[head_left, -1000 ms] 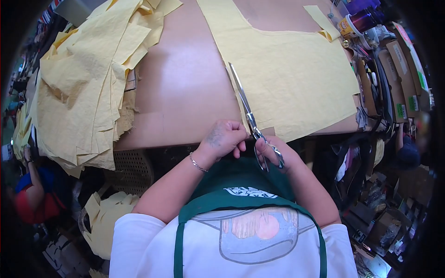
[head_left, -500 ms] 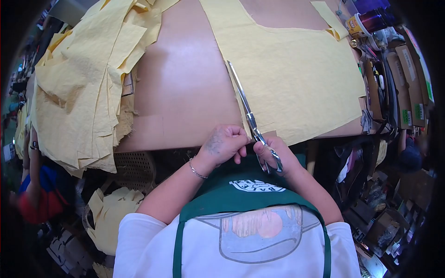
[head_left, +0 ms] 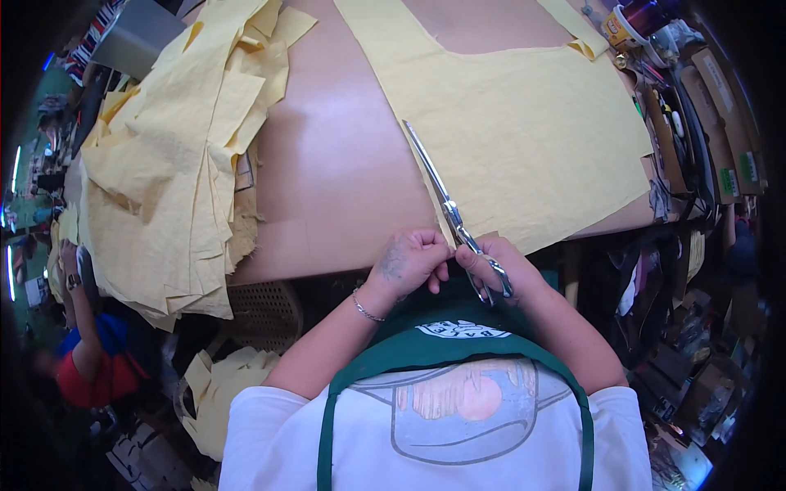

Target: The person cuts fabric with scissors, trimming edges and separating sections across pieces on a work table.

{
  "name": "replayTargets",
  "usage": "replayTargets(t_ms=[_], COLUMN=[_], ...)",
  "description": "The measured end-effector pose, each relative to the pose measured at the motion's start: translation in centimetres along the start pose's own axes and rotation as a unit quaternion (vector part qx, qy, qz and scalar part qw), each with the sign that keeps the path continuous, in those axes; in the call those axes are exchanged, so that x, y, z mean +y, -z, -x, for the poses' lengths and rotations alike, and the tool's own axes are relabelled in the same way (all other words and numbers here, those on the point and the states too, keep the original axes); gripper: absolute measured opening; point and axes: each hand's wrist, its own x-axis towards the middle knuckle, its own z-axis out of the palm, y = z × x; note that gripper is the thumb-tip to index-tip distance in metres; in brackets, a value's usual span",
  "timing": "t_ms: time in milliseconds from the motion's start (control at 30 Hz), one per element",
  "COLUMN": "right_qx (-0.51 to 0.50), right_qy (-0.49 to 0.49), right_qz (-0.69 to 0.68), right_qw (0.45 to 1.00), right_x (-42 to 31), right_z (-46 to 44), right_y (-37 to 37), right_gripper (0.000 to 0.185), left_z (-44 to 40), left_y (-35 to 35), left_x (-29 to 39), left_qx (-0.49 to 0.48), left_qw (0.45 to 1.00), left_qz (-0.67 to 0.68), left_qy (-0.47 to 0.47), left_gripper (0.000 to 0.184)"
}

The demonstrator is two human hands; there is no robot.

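My right hand is closed around the handles of large metal scissors. The blades look nearly together, pointing away from me along the left edge of a yellow fabric piece spread on the table. Just left of the handles, my left hand has thumb and fingers pinched at the near end of a narrow yellow strip beside the blades. How far the strip is separated from the larger piece is unclear. Both hands are at the table's front edge, before my green apron.
Layered yellow fabric pieces hang over the table's front edge at left. More yellow fabric lies below, near a perforated chair. Boxes and a tub line the right side. Another person's arm shows far left.
The view has shifted, so the table and fabric pile appear farther right and lower. My hands keep the same grips, and the scissors stay along the fabric's left edge.
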Motion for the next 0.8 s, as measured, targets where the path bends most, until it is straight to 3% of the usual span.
replayTargets(t_ms=[367, 800], right_qx=[-0.015, 0.058], right_qy=[-0.013, 0.006], right_qz=[0.005, 0.018], right_qw=[1.000, 0.998], right_x=[-3.1, -2.1], right_z=[-2.7, -3.5], right_y=[0.4, 0.4], right_gripper=[0.073, 0.067], left_z=[0.1, 0.2], left_y=[0.3, 0.2], left_x=[-0.1, -0.1], left_qx=[-0.027, -0.014], left_qw=[1.000, 1.000], left_qz=[-0.007, -0.012], left_qy=[-0.013, -0.025], left_gripper=[0.017, 0.013])
